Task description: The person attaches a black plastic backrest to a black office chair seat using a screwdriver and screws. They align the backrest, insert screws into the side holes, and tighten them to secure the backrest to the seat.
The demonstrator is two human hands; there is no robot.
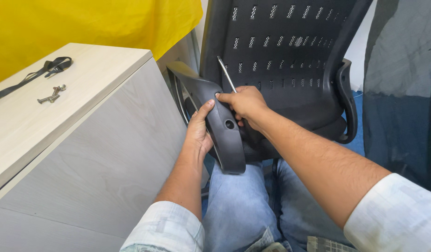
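The person is sitting close to a black office chair [290, 60] and working on its black plastic armrest [215, 116]. The left hand [198, 133] is gripping the armrest from the side, with the thumb lying on top and the other fingers curled round behind, out of sight. The right hand [247, 103] is clenched round a screwdriver [226, 74], and its thin metal shaft is sticking up past the knuckles. One fingertip of that hand is pressing on the armrest just beside the left thumb. A small round hole [230, 124] is sitting just below the right hand's fingers.

The armrest looks hard and stiff, not soft, and probably quite light. Its smooth curved top could be a bit slippery, so holding it round the edges, as the left hand is doing, seems the safest place.

Far off to the left of the fingers, two screws [52, 94] and a black strap [33, 77] are lying on a pale wooden cabinet [84, 140].
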